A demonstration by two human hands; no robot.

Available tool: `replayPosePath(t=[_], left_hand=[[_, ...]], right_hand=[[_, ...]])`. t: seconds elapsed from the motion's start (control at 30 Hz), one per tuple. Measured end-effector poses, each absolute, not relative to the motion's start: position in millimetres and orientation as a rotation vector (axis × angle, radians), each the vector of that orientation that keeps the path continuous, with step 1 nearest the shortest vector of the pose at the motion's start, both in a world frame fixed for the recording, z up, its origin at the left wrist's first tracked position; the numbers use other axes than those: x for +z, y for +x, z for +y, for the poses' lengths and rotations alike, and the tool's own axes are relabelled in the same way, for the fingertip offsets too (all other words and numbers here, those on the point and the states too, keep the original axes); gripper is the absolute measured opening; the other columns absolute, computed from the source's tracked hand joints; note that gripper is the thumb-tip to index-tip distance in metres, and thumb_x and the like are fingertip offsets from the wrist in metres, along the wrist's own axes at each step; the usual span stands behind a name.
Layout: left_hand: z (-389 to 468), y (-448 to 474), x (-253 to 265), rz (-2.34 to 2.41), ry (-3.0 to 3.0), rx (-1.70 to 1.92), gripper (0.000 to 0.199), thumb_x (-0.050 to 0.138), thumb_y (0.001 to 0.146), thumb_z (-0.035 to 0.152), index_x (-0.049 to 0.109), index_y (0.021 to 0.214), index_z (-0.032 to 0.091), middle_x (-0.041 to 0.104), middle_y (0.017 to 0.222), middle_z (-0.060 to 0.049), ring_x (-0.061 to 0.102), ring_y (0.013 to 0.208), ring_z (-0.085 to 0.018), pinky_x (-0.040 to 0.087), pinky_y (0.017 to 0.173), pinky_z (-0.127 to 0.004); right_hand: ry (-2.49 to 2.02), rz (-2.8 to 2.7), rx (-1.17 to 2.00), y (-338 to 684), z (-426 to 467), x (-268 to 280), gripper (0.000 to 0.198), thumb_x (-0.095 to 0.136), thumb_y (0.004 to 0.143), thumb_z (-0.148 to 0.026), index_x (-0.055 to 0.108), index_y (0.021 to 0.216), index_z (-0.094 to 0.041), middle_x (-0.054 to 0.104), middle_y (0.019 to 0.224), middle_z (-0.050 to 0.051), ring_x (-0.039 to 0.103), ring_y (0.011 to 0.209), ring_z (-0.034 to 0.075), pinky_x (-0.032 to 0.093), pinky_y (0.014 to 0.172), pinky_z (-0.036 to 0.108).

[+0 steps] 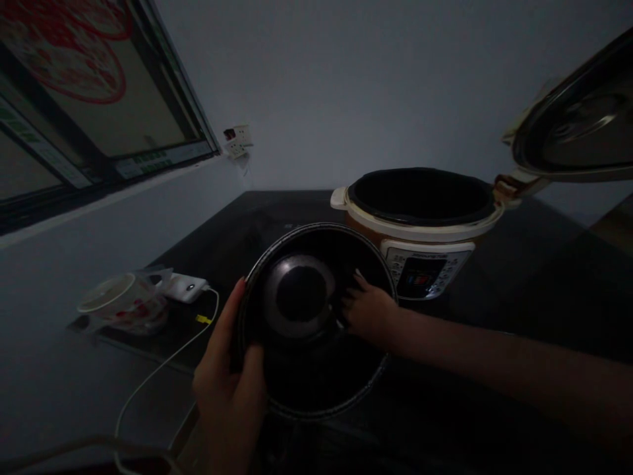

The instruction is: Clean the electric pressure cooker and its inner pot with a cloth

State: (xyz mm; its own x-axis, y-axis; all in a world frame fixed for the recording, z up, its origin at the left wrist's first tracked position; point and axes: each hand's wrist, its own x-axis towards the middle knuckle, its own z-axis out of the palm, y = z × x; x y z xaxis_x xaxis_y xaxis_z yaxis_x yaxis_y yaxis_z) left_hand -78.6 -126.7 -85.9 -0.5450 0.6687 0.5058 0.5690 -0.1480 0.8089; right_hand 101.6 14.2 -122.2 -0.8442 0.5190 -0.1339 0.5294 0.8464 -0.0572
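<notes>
A round black inner pot (316,389) is tilted toward me in front of the cooker. My left hand (230,379) grips its left rim, thumb on the inside and fingers behind. My right hand (368,313) reaches over the right rim into the pot, its fingers curled near the inner wall. Small pale edges show by those fingers, but whatever they hold is too dark to make out. Just behind the pot stands an electric pressure cooker (425,231) with a cream rim and a control panel. Its lid (583,125) is raised at the right, and its inside looks black.
A plastic-wrapped white and red tub (131,303) sits on the left of the dark countertop (277,204). Beside it lies a white charger-like block (185,287) with a cable (163,359) hanging over the edge. Wall sockets (238,140) and a window (109,99) are behind.
</notes>
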Motion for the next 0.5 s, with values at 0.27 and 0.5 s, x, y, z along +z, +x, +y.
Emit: replayPosePath(t=[0.27,0.5], left_hand=[[-125.5,-82.4,-86.6,1.965,1.482,1.793,0.057,0.060,0.087,0.020,0.055,0.142,0.037,0.060,0.143,0.004,0.055,0.132,-0.024,0.046,0.111,-0.035],[-126.4,-81.0,-85.1,1.959,1.450,1.790,0.057,0.061,0.087,0.022,0.055,0.141,0.039,0.060,0.143,0.005,0.056,0.132,-0.025,0.046,0.111,-0.038]], right_hand=[[0.747,2.996,0.528,64.5,37.7,-76.8,0.051,0.039,0.087,-0.003,0.063,0.132,-0.006,0.059,0.142,0.014,0.032,0.149,0.029,0.006,0.128,0.048],[0.336,3.087,0.663,42.6,42.1,-62.4,0.050,0.025,0.101,-0.010,0.046,0.147,-0.009,0.035,0.161,0.001,0.025,0.151,0.015,0.009,0.128,0.034]])
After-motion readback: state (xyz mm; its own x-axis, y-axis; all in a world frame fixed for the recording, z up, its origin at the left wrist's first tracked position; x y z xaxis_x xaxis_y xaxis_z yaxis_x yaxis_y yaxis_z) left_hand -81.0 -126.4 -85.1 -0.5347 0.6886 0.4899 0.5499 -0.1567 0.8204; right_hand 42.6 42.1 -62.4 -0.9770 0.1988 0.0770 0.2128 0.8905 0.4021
